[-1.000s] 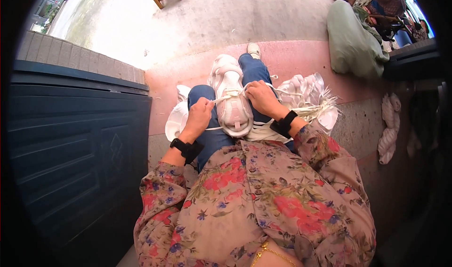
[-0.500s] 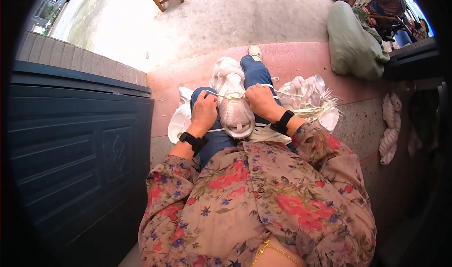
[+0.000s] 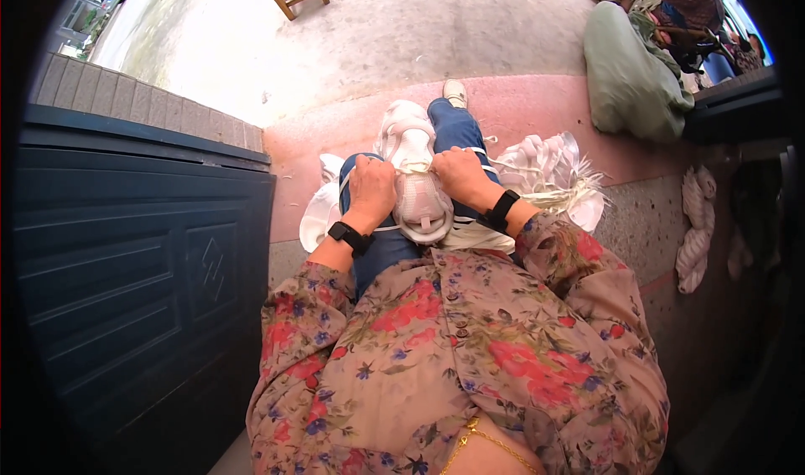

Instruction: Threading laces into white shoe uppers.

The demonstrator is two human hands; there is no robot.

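Resting lengthwise along the lap between the 2 legs of the blue jeans [image 3: 453,121], the sneaker [image 3: 422,200] is soft pink and white, its rounded near end facing the floral shirt [image 3: 457,341]. Fine, mesh-like texture covers that end, with a small pinkish tab [image 3: 424,223] low on it. Smoother, whiter material shows at the middle; the far end is bulky and pale. A cream shoelace [image 3: 412,168] crosses its width. Flanking it, the left hand [image 3: 371,188] and right hand [image 3: 464,176] are curled, pinching the shoelace, fingertips mostly hidden.
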